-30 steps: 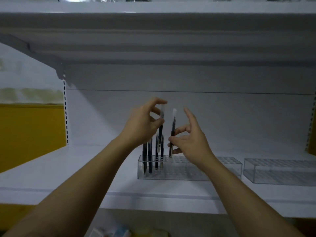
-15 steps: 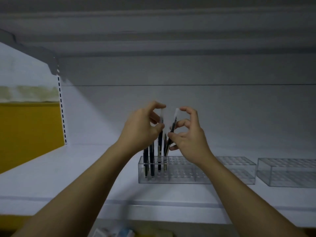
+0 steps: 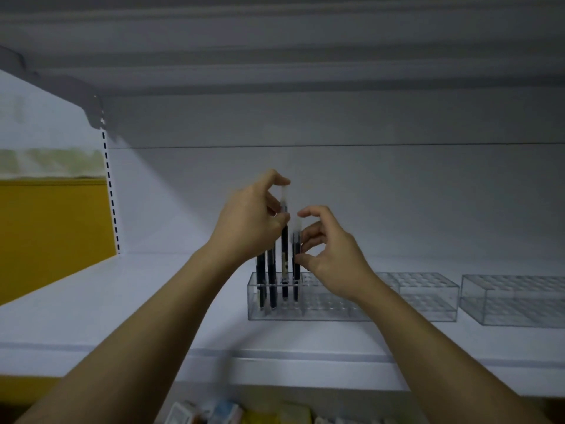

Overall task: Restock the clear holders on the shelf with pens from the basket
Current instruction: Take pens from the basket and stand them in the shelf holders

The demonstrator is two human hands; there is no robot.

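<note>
Four dark pens are shown standing upright in the left end of a clear holder (image 3: 324,314), which is set on a white shelf (image 3: 91,316). The tallest pen (image 3: 284,243), topped with a translucent cap, is pinched near its upper end between the thumb and curled fingers of the left hand (image 3: 249,221), and its tip is seated in a slot. Just to its right, a shorter capped pen (image 3: 296,272) is seated in the next slot; the thumb and curled fingertips of the right hand (image 3: 333,260) are seen at its barrel, but whether it is gripped or merely touched cannot be told. Two further pens (image 3: 266,270) are seen to the left, partly hidden behind the left hand. The remaining slots of the holder are seen unfilled. A second clear holder (image 3: 513,304) is placed just beside the first, to the right. A yellow panel (image 3: 46,234) is visible beyond the shelf's left upright, and blurred packages (image 3: 226,411) are seen below the shelf edge.
</note>
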